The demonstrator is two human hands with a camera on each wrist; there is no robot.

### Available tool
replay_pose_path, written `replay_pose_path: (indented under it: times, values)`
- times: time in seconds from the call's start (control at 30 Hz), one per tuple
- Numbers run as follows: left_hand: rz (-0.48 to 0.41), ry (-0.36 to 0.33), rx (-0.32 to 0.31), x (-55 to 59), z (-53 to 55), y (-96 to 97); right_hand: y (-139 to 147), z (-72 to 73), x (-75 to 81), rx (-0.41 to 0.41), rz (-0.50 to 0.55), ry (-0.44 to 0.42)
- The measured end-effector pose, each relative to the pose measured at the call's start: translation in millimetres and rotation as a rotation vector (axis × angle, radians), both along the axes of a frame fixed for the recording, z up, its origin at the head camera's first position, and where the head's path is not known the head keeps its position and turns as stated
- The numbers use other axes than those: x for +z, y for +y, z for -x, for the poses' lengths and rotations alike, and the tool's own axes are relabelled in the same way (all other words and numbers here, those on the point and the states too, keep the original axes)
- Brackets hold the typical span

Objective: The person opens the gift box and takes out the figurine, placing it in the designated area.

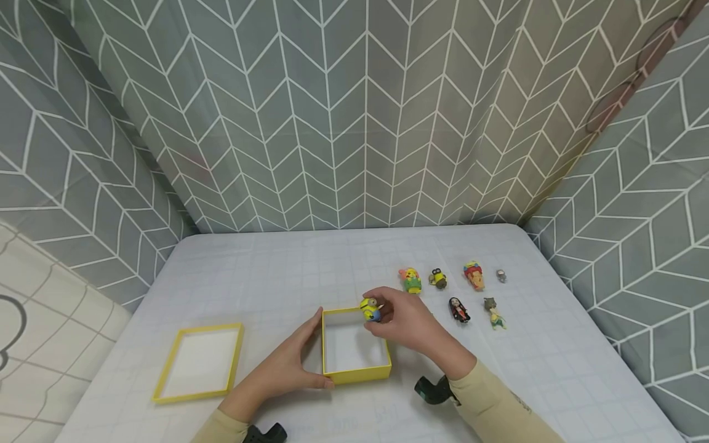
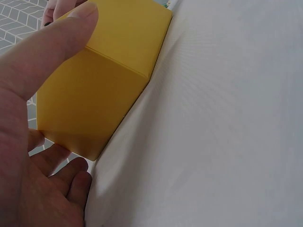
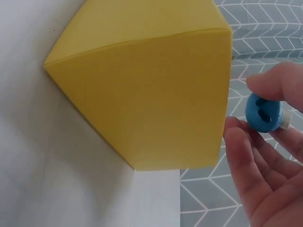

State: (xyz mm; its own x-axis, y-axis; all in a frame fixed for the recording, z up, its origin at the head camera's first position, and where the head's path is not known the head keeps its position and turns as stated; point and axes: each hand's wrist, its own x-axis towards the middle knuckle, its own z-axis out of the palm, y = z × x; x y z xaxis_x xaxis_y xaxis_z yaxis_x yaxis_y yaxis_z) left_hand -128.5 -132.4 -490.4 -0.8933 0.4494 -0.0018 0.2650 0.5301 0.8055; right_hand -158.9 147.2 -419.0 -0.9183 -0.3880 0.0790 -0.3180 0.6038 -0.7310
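Observation:
My right hand [image 1: 407, 317] pinches a minion figurine [image 1: 370, 309], yellow on top and blue below, over the far right part of an open yellow box [image 1: 362, 375]. Seen from the right wrist, the blue underside of the figurine [image 3: 262, 113] shows between thumb and fingers, beside the box wall [image 3: 156, 99]. My left hand [image 1: 285, 363] grips the box at its left side, thumb at the near corner and fingers toward the far one. From the left wrist, the thumb [image 2: 83, 21] lies over the yellow wall [image 2: 90, 94]. The box has a white inside.
A shallow yellow-rimmed lid [image 1: 239, 354] lies at the left, white inside facing up. On the right are several small figurines, among them a green-and-yellow one [image 1: 412, 281], a minion [image 1: 438, 279], a red-and-tan one [image 1: 474, 275], a black-and-red one [image 1: 458, 310] and a grey-headed one [image 1: 494, 313].

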Motion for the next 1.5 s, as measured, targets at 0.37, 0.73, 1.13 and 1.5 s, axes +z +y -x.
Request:
replay_pose_path:
  times: [0.37,0.73,1.13,1.5]
  values:
    - [-0.004,-0.006,-0.002,-0.7,0.3,0.6,20.6,-5.7,-2.2,-0.1,0.039,0.024]
    - [-0.019,-0.038,0.012,-3.2,-0.6,-0.4,56.5,-10.2,-5.2,-0.27,0.024,0.013]
    - [0.007,-0.018,0.006,-0.2,2.7,-1.6,112.5,-21.0,-8.7,-0.393,0.009,0.014]
    - [0.0,-0.026,-0.003,1.1,1.5,-1.1,162.5,-19.6,-10.5,-0.518,-0.108,0.088]
